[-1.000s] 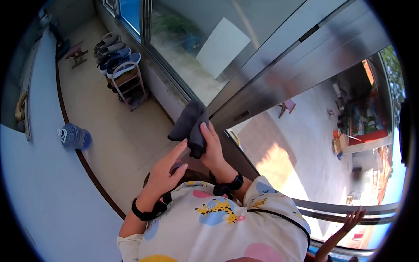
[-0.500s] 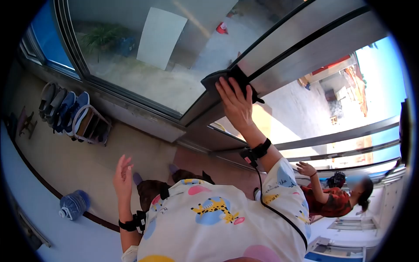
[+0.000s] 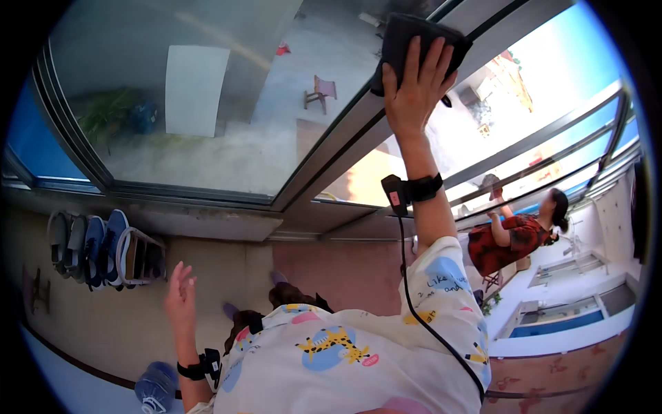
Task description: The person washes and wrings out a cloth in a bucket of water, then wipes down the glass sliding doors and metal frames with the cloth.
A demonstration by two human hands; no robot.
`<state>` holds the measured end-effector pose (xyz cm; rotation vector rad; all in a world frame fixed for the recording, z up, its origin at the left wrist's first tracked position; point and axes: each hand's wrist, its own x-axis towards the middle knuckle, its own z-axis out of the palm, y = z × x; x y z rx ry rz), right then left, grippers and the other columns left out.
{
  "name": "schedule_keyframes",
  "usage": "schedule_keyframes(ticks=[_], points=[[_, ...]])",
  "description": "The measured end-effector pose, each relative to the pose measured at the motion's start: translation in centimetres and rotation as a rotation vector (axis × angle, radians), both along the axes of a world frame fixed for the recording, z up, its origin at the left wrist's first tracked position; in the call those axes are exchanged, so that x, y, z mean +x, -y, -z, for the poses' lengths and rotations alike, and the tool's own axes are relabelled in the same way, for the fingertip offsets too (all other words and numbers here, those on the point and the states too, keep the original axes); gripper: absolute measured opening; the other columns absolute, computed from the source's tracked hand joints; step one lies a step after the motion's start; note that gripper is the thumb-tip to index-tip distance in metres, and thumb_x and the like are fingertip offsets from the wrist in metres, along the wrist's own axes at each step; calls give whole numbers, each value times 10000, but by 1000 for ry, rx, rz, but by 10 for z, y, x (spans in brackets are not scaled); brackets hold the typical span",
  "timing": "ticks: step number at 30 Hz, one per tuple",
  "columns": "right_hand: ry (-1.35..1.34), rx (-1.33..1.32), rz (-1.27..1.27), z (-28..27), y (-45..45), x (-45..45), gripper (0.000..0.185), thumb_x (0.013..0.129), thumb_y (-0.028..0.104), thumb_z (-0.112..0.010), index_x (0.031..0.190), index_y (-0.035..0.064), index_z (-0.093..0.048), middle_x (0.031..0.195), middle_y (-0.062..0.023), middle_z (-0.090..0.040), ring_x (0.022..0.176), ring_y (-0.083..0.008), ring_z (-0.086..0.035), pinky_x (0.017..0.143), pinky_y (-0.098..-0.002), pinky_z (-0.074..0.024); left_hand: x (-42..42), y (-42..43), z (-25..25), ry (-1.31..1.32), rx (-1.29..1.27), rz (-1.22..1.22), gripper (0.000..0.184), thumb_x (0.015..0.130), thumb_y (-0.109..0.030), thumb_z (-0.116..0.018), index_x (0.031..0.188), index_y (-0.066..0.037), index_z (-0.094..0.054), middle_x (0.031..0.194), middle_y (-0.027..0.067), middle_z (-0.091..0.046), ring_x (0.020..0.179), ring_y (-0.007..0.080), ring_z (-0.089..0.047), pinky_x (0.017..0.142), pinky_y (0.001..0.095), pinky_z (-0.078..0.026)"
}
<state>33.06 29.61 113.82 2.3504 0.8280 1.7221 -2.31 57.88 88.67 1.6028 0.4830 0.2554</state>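
Because the fingers of your right hand (image 3: 416, 96) are straight and a little spread, not curled in a grip, push evenly so that no one finger does all the work. Under them is the dark cloth (image 3: 401, 43), which lies against the metal frame (image 3: 345, 138), by the edge of the big window pane (image 3: 241, 162). It looks thick and folded, so a flat palm should hold it better than the tips alone. Mind its edges, as they could slip out from under you. Your arm is stretched far out, so stand close and go slowly. The black cord (image 3: 408, 276) runs from the strap (image 3: 422, 188) on your right wrist; let it hang free. Your left hand (image 3: 181, 293) is loosely open with nothing in it. Another person (image 3: 500, 241) is off to your right.
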Motion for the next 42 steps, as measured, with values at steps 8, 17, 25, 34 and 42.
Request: schedule_keyframes(ticks=[8, 17, 25, 34, 42], points=[[-91, -72, 3, 28, 17, -11, 562, 828, 415, -600, 1314, 151, -500, 1450, -132, -325, 1343, -319, -280, 1062, -589, -154, -27, -32, 41, -54, 102, 70, 441, 912, 6, -469, 1345, -55, -413, 1188, 144, -582, 980, 173, -611, 841, 283, -469], [512, 162, 1, -183, -23, 32, 586, 926, 365, -473, 1417, 80, -326, 1486, -179, -249, 1375, -348, -217, 1082, -532, -170, -8, -34, 2, 30, 108, -36, 419, 931, -44, -488, 1343, -51, -413, 1202, 134, -573, 993, 169, -597, 848, 276, -462], [-121, 68, -20, 163, 0, 4, 545, 857, 421, -566, 1305, 117, -501, 1425, -180, -347, 1315, -382, -304, 1043, -623, -138, -78, -50, 59, -131, 142, -187, 462, 922, -64, -506, 1371, -65, -399, 1211, 125, -571, 832, 114, -552, 755, 236, -454], [-121, -132, -152, 60, 46, 4, 495, 748, 207, -650, 1237, 212, -579, 1360, 25, -473, 1277, -188, -379, 1075, -545, -140, -38, -52, 24, -161, 336, -151, 442, 930, -78, -513, 1360, -79, -411, 1223, 113, -568, 952, 159, -580, 814, 262, -450], [283, 275, -253, -80, 29, 36, 625, 922, 320, -502, 1418, 10, -282, 1468, -217, -258, 1364, -381, -219, 1087, -523, -145, 35, 1, -22, -108, 230, -30, 447, 929, -52, -493, 1365, -76, -398, 1228, 116, -561, 998, 164, -580, 853, 281, -450]])
